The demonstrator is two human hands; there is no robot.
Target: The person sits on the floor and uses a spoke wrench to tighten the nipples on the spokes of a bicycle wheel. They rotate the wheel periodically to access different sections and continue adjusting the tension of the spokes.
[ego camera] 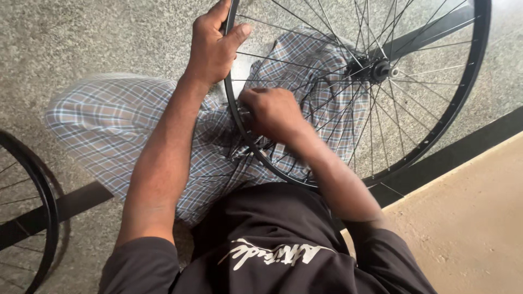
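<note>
A black bicycle wheel rim point(463, 87) with thin metal spokes and a dark hub point(376, 69) stands on my lap, over my checked trousers point(109, 130). My left hand point(212, 46) grips the rim at its upper left edge, thumb inside the rim. My right hand point(272, 111) is closed at the inner side of the rim's lower left part, fingers pinched around a spoke end; what they pinch is hidden.
A second black spoked wheel point(38, 179) lies at the left edge on the speckled grey floor point(71, 38). A black stripe point(463, 149) crosses the floor, with a tan floor area point(468, 228) at the lower right.
</note>
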